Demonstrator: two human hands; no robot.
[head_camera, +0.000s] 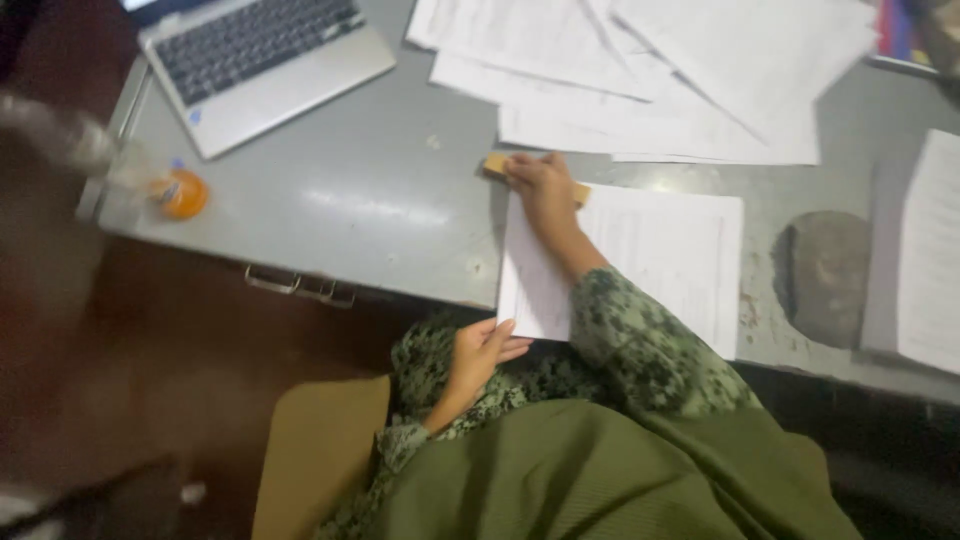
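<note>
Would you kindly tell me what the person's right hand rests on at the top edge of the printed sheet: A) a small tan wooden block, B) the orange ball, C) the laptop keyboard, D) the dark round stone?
A: the right hand presses on a small tan wooden block at the top edge of the printed sheet, while the left hand holds the sheet's lower corner.

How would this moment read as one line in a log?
right hand: on wooden block at top of paper stack | left hand: holding stack's near corner | desk: laptop, loose sheets

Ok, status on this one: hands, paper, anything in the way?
Right hand pressing a wooden block at sheet's top edge. Left hand holding its bottom corner. Loose papers beyond.
</note>
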